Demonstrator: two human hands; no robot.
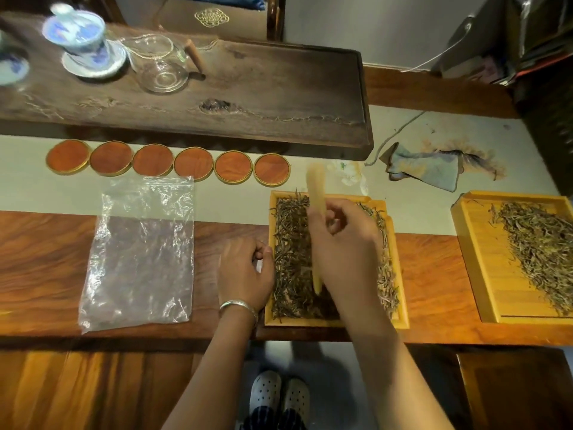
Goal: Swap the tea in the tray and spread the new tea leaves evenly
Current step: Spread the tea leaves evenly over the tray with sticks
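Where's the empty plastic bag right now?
In the head view, the plastic bag lies flat on the table left of the left hand, just below the row of round coasters.

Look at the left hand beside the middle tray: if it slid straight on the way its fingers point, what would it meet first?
The left hand points right, fingertips close to the yellow bamboo tray's left rim. Probably it meets that rim first, then the dark tea leaves; depth is unclear.
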